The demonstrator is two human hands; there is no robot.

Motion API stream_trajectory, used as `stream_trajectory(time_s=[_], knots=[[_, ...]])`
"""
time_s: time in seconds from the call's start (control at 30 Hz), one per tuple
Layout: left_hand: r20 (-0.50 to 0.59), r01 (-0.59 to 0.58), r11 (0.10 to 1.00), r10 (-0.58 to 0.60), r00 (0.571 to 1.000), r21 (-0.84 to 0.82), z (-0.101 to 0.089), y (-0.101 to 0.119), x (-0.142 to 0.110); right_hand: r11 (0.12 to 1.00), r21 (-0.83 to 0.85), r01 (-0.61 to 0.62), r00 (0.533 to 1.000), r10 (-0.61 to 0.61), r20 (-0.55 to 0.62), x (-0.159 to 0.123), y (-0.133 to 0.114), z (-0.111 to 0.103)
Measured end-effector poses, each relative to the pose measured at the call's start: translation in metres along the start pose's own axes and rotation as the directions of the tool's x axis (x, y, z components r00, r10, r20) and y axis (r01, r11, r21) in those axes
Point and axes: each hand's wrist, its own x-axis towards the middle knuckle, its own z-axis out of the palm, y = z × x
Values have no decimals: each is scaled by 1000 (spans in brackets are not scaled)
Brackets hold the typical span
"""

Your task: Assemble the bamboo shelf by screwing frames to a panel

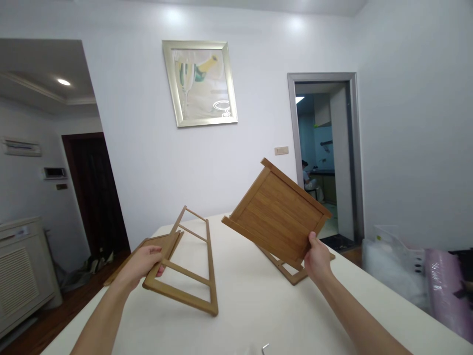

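Note:
My left hand [146, 264] is closed on the near left side of an open wooden frame [212, 266] with crossbars, which tilts above the white table. Behind that hand, another flat wooden panel [127, 259] lies at the table's left edge, partly covered. In my right hand [318, 259] is a rectangular wooden panel [279, 212] with protruding side rails, raised and tilted, gripped at its lower right corner with the thumb on its face. A second wooden frame [291, 278] lies on the table beneath it, mostly hidden by the panel.
A hex key [265, 348] lies at the near edge of the white table [244, 305]. Right of the table are a clear plastic bin [397, 256] and a pink wrapped roll [441, 288]. A person [308, 177] sits beyond the doorway. A white cabinet [27, 271] stands at left.

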Motion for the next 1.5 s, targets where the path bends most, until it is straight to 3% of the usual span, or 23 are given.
stream_trajectory(time_s=[0.17, 0.4, 0.6, 0.8, 1.0, 1.23, 1.37, 1.43, 1.5], knots=[[1, 120, 987, -121, 993, 107, 7, -18, 6, 996, -70, 49, 998, -46, 37, -2, 4, -3], [59, 163, 950, -185, 981, 266, 17, -48, 19, 979, -157, 126, 990, -114, 81, -5, 9, -5], [123, 204, 854, -295, 948, 479, 30, -88, 32, 964, -222, 145, 987, -126, 99, -11, 8, -4], [76, 196, 835, -272, 959, 514, 31, -109, 42, 944, -293, 155, 985, -127, 113, -14, 6, -3], [57, 199, 813, -273, 960, 547, 28, -109, 39, 913, -349, 213, 968, -147, 206, -24, 4, -1], [14, 158, 740, -220, 975, 654, 26, -99, 36, 912, -355, 205, 939, -81, 335, -39, -3, 4], [58, 19, 738, -78, 995, 675, 38, -74, 34, 895, -389, 221, 934, -79, 349, -42, -5, 6], [144, -98, 756, 6, 990, 647, 55, -56, 24, 885, -402, 234, 935, -92, 343, -41, -6, 5], [282, -243, 778, 88, 955, 580, 80, -39, 9, 873, -420, 246, 940, -109, 324, -37, -7, 3]])
